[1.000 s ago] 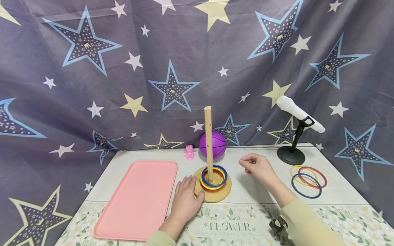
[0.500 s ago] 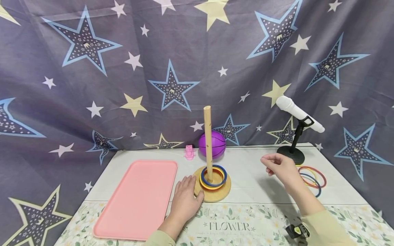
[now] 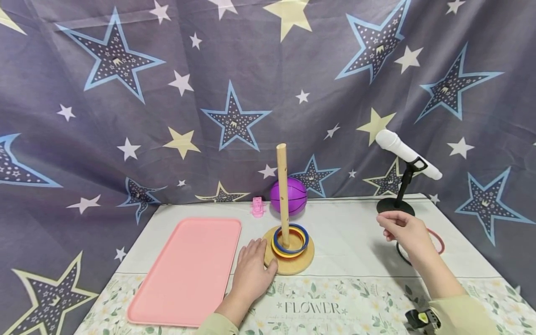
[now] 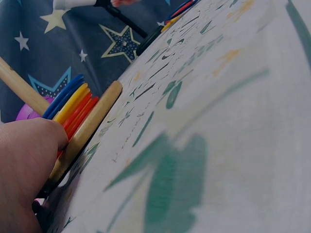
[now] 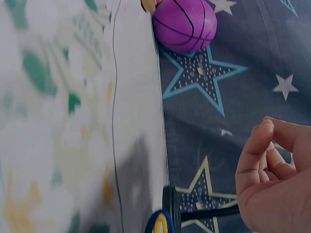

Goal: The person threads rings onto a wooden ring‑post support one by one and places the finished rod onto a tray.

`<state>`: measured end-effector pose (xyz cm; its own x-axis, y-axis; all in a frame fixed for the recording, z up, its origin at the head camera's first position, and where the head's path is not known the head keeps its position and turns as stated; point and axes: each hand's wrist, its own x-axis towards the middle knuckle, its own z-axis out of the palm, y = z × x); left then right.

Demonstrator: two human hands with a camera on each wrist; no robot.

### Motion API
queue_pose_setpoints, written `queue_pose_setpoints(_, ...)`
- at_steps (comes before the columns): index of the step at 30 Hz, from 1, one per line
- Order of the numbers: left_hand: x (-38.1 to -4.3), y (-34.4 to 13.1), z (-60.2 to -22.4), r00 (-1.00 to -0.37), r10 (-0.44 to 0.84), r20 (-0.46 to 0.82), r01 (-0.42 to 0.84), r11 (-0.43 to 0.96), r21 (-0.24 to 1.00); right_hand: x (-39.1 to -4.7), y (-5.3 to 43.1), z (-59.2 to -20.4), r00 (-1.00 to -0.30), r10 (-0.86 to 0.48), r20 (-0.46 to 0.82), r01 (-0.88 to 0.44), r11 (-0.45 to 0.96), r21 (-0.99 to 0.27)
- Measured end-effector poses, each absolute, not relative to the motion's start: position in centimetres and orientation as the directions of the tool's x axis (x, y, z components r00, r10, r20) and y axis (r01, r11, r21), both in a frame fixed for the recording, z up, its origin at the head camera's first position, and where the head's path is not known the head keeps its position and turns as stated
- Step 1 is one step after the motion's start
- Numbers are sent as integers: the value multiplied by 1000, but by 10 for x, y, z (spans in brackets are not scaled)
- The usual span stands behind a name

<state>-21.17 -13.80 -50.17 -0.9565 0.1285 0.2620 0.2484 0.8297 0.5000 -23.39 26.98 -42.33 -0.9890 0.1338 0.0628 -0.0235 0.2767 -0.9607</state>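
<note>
A wooden ring-toss stand, with a round base (image 3: pixel 301 267) and an upright peg (image 3: pixel 282 186), stands mid-table. Blue, yellow and red rings (image 3: pixel 307 240) lie stacked round the peg's foot. My left hand (image 3: pixel 253 274) rests at the left edge of the base, fingers extended; in the left wrist view its thumb (image 4: pixel 48 133) lies against the rim. My right hand (image 3: pixel 406 235) hovers over the loose rings at the right, partly hiding them; a red ring (image 3: pixel 442 244) and a blue ring (image 3: pixel 399 255) show past it. Its thumb and index fingertips meet, holding nothing visible.
A pink tray (image 3: pixel 188 270) lies left of my left hand. Behind the peg sit a purple ball (image 3: pixel 299 197) and a small pink toy (image 3: pixel 257 207). A white microphone (image 3: pixel 406 153) on a black stand (image 3: pixel 395 204) stands at the back right, behind my right hand. A starry curtain backs the table.
My right hand has moved rightward from beside the ring stand to over the loose rings, now covering much of them. My left hand has stayed at the base.
</note>
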Motion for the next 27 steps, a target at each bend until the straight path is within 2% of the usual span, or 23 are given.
queue_pose_setpoints(27,-212,-137,-501,-958,125,258,245,822,513,-217,368,-446,-962,270,41,86,441,-893)
